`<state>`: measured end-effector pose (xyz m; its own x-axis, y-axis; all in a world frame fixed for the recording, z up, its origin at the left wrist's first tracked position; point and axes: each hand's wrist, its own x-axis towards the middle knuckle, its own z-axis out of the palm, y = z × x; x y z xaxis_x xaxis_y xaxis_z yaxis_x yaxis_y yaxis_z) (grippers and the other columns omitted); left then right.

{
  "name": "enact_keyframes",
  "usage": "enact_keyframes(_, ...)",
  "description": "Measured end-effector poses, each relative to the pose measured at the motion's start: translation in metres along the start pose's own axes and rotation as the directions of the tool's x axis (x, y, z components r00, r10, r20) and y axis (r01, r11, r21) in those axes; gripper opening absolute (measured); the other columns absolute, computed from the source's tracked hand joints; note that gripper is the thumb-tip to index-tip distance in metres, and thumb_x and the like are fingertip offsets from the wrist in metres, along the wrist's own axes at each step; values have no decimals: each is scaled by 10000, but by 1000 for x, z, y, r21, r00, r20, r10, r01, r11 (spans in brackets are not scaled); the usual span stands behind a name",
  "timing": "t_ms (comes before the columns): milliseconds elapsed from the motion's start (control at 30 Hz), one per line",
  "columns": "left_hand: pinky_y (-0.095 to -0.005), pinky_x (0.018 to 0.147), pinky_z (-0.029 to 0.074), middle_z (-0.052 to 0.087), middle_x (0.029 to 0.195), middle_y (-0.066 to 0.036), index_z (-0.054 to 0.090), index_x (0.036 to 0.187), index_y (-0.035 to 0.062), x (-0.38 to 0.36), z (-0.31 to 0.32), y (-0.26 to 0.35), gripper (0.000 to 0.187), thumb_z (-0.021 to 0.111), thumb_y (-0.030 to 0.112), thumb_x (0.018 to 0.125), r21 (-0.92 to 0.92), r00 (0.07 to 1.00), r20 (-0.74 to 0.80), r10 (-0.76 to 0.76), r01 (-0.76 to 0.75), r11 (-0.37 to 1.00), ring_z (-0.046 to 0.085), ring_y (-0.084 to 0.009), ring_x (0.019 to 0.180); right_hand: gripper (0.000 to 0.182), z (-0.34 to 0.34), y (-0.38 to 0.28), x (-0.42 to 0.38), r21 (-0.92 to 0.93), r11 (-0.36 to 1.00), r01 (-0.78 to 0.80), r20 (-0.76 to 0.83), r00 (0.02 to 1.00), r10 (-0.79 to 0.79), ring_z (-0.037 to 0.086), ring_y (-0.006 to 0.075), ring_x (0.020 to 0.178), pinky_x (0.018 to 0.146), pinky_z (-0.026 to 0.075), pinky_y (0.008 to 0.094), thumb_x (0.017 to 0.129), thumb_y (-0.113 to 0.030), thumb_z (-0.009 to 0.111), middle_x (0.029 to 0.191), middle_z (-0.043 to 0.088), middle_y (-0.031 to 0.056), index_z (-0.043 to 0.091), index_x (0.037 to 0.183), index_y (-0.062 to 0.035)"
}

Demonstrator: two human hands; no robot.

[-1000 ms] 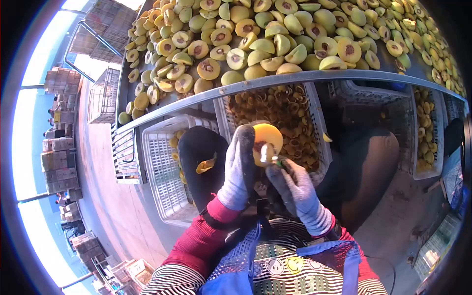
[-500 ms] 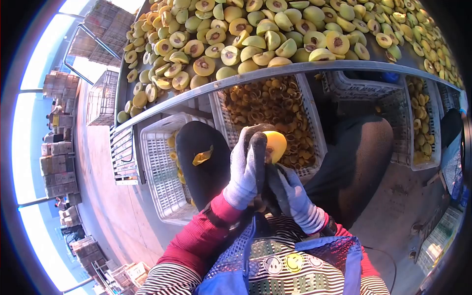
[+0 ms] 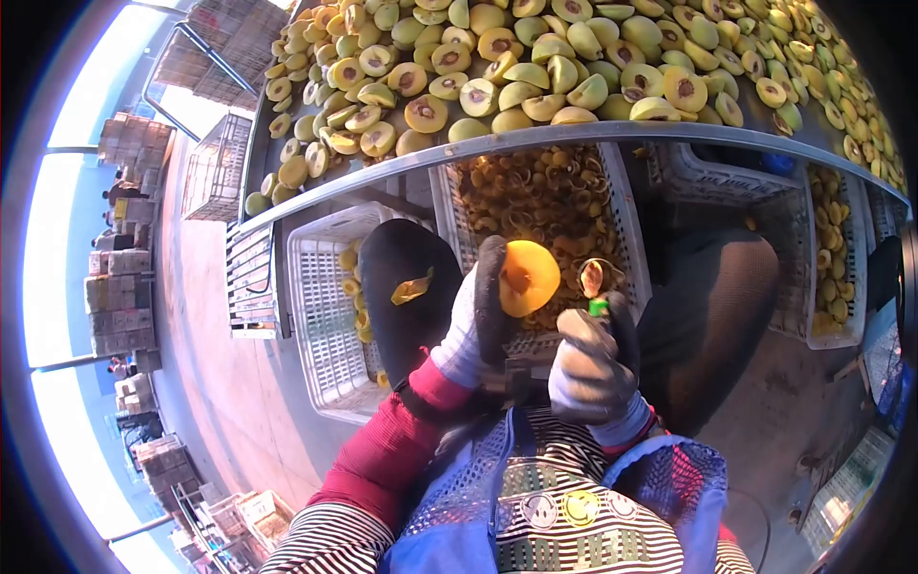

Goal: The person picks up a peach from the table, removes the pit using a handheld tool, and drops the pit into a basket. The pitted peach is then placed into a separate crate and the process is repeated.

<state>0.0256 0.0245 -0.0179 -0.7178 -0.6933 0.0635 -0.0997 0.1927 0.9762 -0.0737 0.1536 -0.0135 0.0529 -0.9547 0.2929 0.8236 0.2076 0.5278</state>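
My gloved left hand (image 3: 483,311) is closed on a halved yellow fruit (image 3: 529,277), whose hollowed cut face is turned up. To its right, my gloved right hand (image 3: 598,368) grips a small tool by its green handle (image 3: 599,307). At the tool's tip sits a brown pit piece (image 3: 592,278), with a thin loop around it. Both hands are above a white crate of brown pits and scraps (image 3: 535,196), between my knees. The hands are apart from each other.
A metal table edge (image 3: 478,145) crosses in front, with many halved fruits (image 3: 497,44) behind it. A white crate (image 3: 325,316) stands at the left, another crate with fruit pieces (image 3: 830,244) at the right. Stacked crates (image 3: 121,277) and people are far left.
My hands have separated. The right one moved right and now shows the green-handled tool with a pit piece at its tip. The fruit in my left hand now faces the camera with its hollow.
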Motion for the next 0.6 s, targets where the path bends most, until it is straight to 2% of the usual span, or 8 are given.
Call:
enact_keyframes(67,-296,818,501,589,1015,-86,521,1187,41,6,-8,14,412,470,387,968,-479,840,-24,-542,466,744,600,-166,937,466,-15,-7,-6,59,998,27,-195,981,-15,356,83,387,345,303,227,964,-524,356,513,379,-20,474,836,-92)
enact_keyframes(100,-283,718,499,606,948,-85,560,1073,-2,8,-6,28,476,420,442,976,-449,831,-140,-539,432,782,606,-134,812,466,-17,-3,-6,63,998,25,-195,981,-12,356,83,387,345,303,227,964,-524,356,513,379,-20,474,836,-92)
enact_keyframes(200,-269,735,490,601,959,-72,564,1080,5,4,-18,25,445,436,419,978,-367,870,-201,-450,359,858,589,-122,822,481,-9,10,2,-558,826,-77,-415,888,-198,346,82,351,326,298,231,958,-521,394,519,422,1,536,841,-77)
enact_keyframes(233,-264,744,478,599,958,-66,569,1078,13,4,-19,28,423,441,404,979,-350,881,-183,-436,356,866,576,-121,829,481,2,16,9,-557,827,-78,-416,888,-197,346,82,351,326,298,231,958,-521,394,519,422,1,536,841,-77)
enact_keyframes(300,-257,760,446,596,949,-54,580,1070,24,2,-20,27,362,444,349,985,-145,935,-171,-312,289,946,540,-122,844,434,17,27,25,-747,539,-389,-627,681,-379,382,80,346,321,309,233,946,-490,463,539,469,6,547,867,-72)
enact_keyframes(333,-254,756,441,595,943,-55,579,1070,18,3,-16,26,357,438,335,987,-79,962,-172,-212,202,976,536,-118,836,380,13,28,29,-848,384,-366,-519,722,-458,448,69,399,354,339,219,941,-448,510,592,512,-2,557,893,-74)
enact_keyframes(500,-253,764,436,597,946,-56,575,1099,13,4,-3,32,356,445,324,982,-52,977,-118,-179,174,983,531,-112,841,351,1,31,23,-856,433,-283,-492,704,-512,483,51,484,423,368,196,952,-422,502,670,533,-17,565,921,-78)
enact_keyframes(600,-258,803,450,604,999,-70,560,1155,5,5,-1,40,381,483,328,968,-290,960,-20,-279,262,921,554,-122,902,379,12,30,17,-881,353,-316,-468,699,-541,448,60,425,387,342,197,941,-447,509,611,512,-10,564,899,-75)
